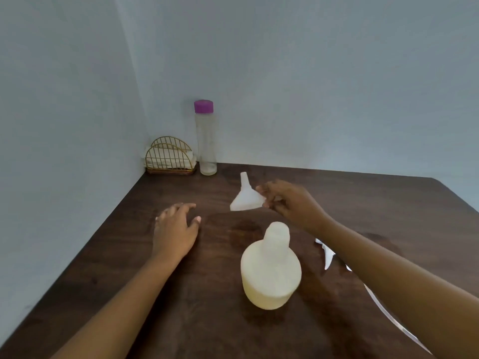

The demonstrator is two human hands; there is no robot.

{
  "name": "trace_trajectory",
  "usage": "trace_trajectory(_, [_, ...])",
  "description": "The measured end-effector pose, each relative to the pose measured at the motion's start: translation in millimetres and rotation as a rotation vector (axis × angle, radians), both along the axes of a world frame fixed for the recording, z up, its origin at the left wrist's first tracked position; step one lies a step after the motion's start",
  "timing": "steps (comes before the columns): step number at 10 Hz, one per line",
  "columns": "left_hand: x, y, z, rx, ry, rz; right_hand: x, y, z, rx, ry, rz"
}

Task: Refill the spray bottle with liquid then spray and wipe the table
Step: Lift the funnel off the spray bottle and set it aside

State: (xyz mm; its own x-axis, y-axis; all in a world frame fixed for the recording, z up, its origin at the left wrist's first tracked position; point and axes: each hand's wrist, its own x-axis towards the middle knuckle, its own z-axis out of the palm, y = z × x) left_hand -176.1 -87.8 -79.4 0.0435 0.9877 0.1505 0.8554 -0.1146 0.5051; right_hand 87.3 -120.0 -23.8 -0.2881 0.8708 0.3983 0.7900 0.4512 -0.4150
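A pale yellowish spray bottle (pixel 270 270) stands upright on the dark wooden table (pixel 207 320), its neck open with no sprayer on it. My right hand (pixel 290 200) pinches the rim of a white funnel (pixel 246 198), held tilted above the table beyond the bottle, spout pointing up and away. The white spray head (pixel 327 255) with its dip tube lies on the table to the right, mostly hidden under my right forearm. My left hand (pixel 176 229) rests flat on the table, left of the bottle, fingers relaxed. A tall clear bottle with a purple cap (pixel 206 141) stands at the back by the wall.
A gold wire napkin holder (pixel 169 159) with folded white napkins sits in the back left corner, next to the tall bottle. Walls close the table on the left and at the back. The table's right edge runs at the far right.
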Motion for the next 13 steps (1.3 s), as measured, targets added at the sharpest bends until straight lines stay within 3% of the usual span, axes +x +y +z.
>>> trace_trajectory(1, [2.7,10.4,-7.8,-0.023,0.143,0.02,2.1,10.9,-17.0,0.059,-0.205,0.143])
trace_trajectory(2, [6.8,13.1,-11.5,-0.06,0.258,0.018,8.3,20.1,-26.2,0.03,-0.262,0.193])
trace_trajectory(5, [8.2,9.6,-11.1,-0.053,0.306,0.013,8.8,25.4,-31.5,-0.097,-0.379,0.123])
trace_trajectory(7, [7.8,8.1,-10.4,-0.055,0.32,0.013,-7.7,20.4,-17.8,-0.277,-0.107,-0.006])
trace_trajectory(8, [8.0,7.8,-9.4,-0.058,0.321,0.009,-14.9,36.0,-9.9,-0.546,0.139,0.041])
trace_trajectory(9, [7.3,7.1,-9.3,-0.061,0.318,0.01,-20.9,50.2,-6.0,-0.739,0.202,0.101])
trace_trajectory(11, [7.9,7.3,-8.7,-0.069,0.316,0.016,-34.5,65.7,-21.3,-0.502,0.049,0.002])
trace_trajectory(13, [9.7,10.7,-11.2,-0.103,0.357,0.013,-20.8,128.2,-16.4,-0.562,0.094,-0.048])
